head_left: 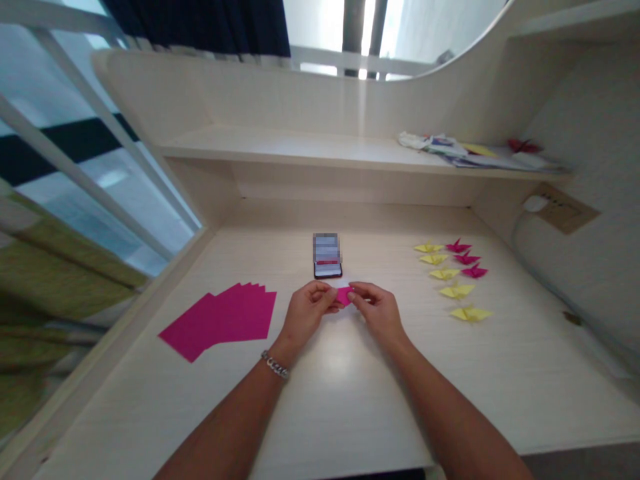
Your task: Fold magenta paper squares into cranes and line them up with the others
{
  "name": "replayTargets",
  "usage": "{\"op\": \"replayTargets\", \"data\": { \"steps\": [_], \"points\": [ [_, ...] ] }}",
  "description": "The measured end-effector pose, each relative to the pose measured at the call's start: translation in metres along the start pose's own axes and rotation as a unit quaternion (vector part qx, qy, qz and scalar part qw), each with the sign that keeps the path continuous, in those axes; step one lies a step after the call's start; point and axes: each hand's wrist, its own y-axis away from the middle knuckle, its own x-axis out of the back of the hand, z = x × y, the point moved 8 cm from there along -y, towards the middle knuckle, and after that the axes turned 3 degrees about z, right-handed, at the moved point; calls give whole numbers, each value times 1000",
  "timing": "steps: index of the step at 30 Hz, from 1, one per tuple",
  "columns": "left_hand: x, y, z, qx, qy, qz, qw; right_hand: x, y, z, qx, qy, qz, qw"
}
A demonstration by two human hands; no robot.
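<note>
A small folded piece of pink paper is held between my two hands, just in front of the phone. My left hand pinches its left side, fingers curled and partly hiding it. On the right side, my right hand grips it between thumb and forefinger. The phone lies flat on the desk with its screen lit and blurred. To the left, several pink paper sheets are fanned out flat. Over on the right sit several yellow paper cranes in a column, beside pink paper cranes.
The pale desk has a shelf along its back, with papers piled at its right end. A white plug sits in the wall socket, and its cable runs down the right side. White bars stand at left.
</note>
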Motion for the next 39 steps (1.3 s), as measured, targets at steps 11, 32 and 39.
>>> {"op": "replayTargets", "data": {
  "steps": [11, 32, 39],
  "points": [
    [-4, 1, 6, -26, 4, -13, 1000, 4, 5, -19, 85, 51, 36, 994],
    [-7, 5, 17, -72, -65, -36, 995, -19, 5, -8, -35, -140, -84, 986],
    [-6, 4, 13, -56, -53, -45, 996, -21, 7, -10, -48, -144, -93, 984]
  ]
}}
